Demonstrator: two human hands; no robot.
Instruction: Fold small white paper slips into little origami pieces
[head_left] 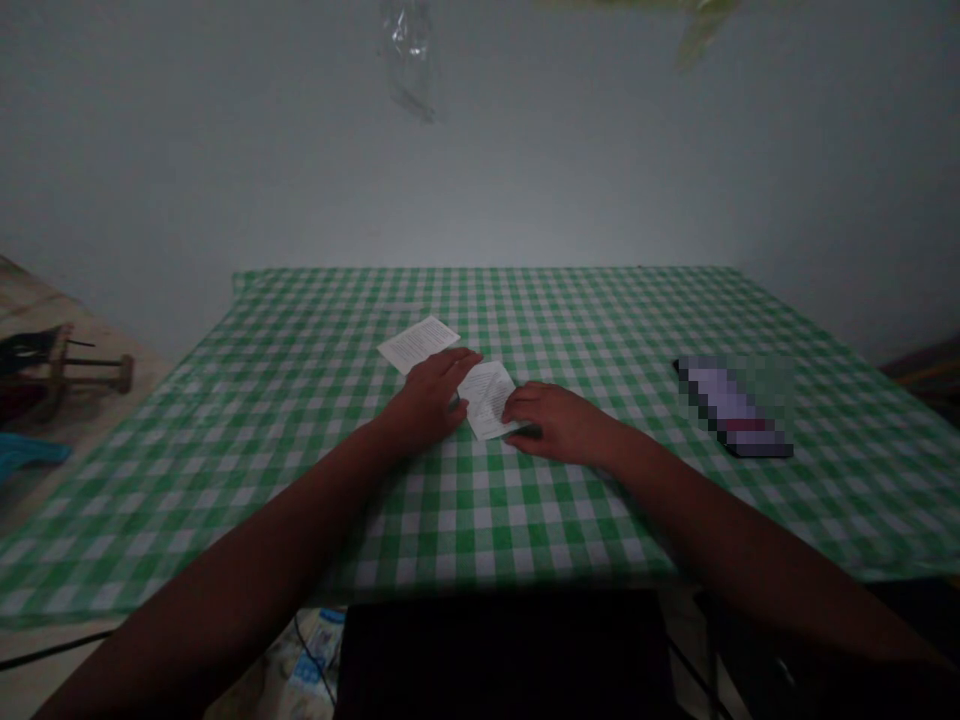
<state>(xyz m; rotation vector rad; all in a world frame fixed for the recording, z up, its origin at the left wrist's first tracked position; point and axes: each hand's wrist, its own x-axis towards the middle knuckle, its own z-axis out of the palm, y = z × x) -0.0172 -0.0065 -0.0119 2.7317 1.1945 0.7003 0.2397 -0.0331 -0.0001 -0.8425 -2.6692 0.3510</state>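
A white printed paper strip [486, 392] lies partly folded in the middle of a table covered with a green-and-white checked cloth [300, 400]. My left hand [431, 400] rests flat on it, fingers stretched over the fold. My right hand [559, 422] pinches the near right corner of the paper with curled fingers. The paper's far end [417, 343] sticks out beyond my left hand.
A dark flat object, blurred out [735, 405], lies on the cloth to the right. A pale wall stands behind the table. Wooden items [75, 370] sit on the floor at left. A dark surface [502, 650] lies below the table's near edge.
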